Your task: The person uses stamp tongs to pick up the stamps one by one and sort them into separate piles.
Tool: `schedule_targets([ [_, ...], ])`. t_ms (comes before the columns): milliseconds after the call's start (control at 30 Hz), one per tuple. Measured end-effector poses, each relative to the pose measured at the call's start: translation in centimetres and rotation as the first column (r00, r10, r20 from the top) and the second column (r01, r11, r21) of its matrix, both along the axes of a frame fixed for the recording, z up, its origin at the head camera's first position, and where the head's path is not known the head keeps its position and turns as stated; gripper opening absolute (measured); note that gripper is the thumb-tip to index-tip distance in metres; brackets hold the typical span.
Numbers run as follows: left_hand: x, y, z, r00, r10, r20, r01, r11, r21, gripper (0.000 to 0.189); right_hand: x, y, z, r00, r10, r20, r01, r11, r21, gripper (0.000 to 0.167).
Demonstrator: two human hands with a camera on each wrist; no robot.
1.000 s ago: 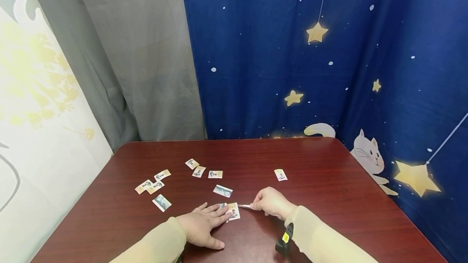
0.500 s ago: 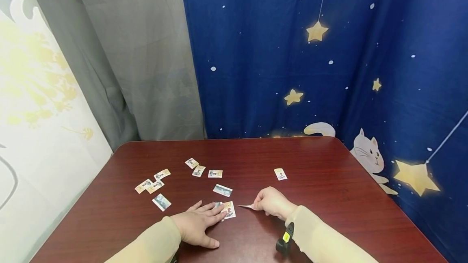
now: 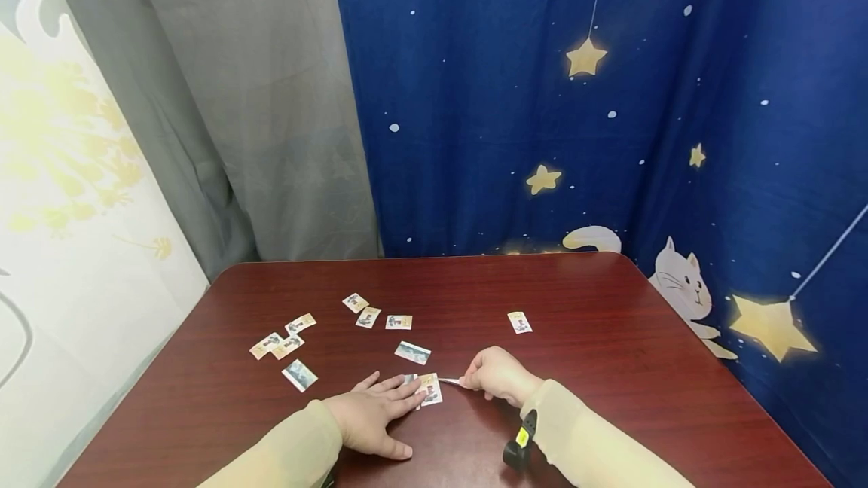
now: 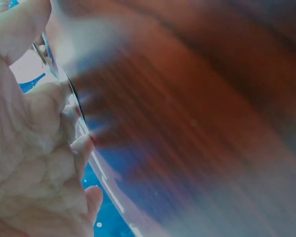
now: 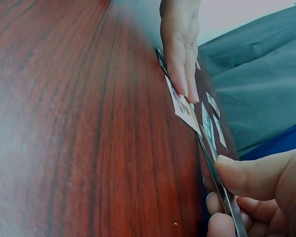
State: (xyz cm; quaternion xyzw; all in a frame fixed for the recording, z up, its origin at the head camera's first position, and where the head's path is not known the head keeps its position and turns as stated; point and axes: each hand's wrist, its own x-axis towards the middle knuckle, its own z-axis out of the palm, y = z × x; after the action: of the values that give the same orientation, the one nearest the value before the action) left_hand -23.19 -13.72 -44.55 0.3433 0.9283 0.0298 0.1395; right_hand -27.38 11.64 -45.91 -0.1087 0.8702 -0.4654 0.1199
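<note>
We see the left hand (image 3: 371, 414) with its fingers straight and spread, clasping nothing, their tips resting on a yellowish postage stamp (image 3: 431, 388) that juts out past them toward the right hand (image 3: 500, 375). A bluish stamp (image 3: 410, 379) shows partly from under those same fingertips. The right thumb and fingers pinch metal tweezers (image 5: 216, 177), whose tip points away from them to the yellowish stamp's near corner in the right wrist view; we cannot tell whether it grips the paper. Just beyond the left fingertips we find a teal-and-white stamp (image 3: 413, 352), and farther past it three pale stamps (image 3: 398, 322). Left of the left fingers lie another teal stamp (image 3: 299, 375) and a pale trio (image 3: 288, 346); beyond the right fingers, a lone stamp (image 3: 520, 322) lies on the reddish-brown table (image 3: 610, 382).
</note>
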Motion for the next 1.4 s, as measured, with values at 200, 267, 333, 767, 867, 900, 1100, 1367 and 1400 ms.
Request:
schedule_targets([
  [200, 0.0, 0.1, 0.2, 1.000, -0.012, 0.001, 0.012, 1.000, 0.001, 0.081, 0.1, -0.1, -0.3, 0.998, -0.025, 0.063, 0.029, 0.998, -0.055, 0.013],
  [267, 0.0, 0.1, 0.2, 1.000, -0.012, 0.000, 0.012, 1.000, 0.001, 0.081, 0.2, -0.2, -0.5, 0.998, -0.035, 0.058, 0.038, 0.998, -0.052, 0.012],
  [333, 0.0, 0.1, 0.2, 1.000, -0.012, -0.003, 0.012, 1.000, 0.003, 0.081, 0.2, -0.3, -0.6, 0.997, -0.045, 0.056, 0.048, 0.998, -0.051, 0.012],
  [767, -0.3, -0.6, -0.3, 1.000, -0.016, 0.012, 0.016, 1.000, 0.025, 0.082, 0.7, 0.0, -1.1, 0.994, -0.097, -0.059, 0.100, 0.994, 0.054, 0.015],
  [867, -0.1, -1.1, -0.2, 1.000, -0.004, 0.029, 0.002, 0.999, 0.049, 0.082, 0.8, 0.2, -1.2, 0.991, -0.084, -0.100, 0.093, 0.992, 0.083, 0.015],
  [900, -0.1, -1.3, -0.1, 0.999, 0.000, 0.038, -0.002, 0.998, 0.060, 0.081, 0.8, 0.3, -1.2, 0.990, -0.081, -0.112, 0.092, 0.991, 0.097, 0.015],
  [1100, 0.1, -2.8, 0.3, 0.997, 0.029, 0.067, -0.035, 0.995, 0.089, 0.081, 0.8, 0.6, -1.5, 0.982, -0.075, -0.174, 0.101, 0.984, 0.150, 0.016],
  [1367, -0.3, -3.7, 0.6, 0.996, 0.060, 0.067, -0.065, 0.996, 0.066, 0.082, 1.1, 0.8, -1.3, 0.982, -0.079, -0.172, 0.103, 0.986, 0.135, 0.015],
  [1400, -0.2, -3.5, 0.6, 0.997, 0.057, 0.060, -0.061, 0.996, 0.069, 0.082, 1.1, 0.8, -1.2, 0.981, -0.081, -0.174, 0.105, 0.985, 0.135, 0.015],
])
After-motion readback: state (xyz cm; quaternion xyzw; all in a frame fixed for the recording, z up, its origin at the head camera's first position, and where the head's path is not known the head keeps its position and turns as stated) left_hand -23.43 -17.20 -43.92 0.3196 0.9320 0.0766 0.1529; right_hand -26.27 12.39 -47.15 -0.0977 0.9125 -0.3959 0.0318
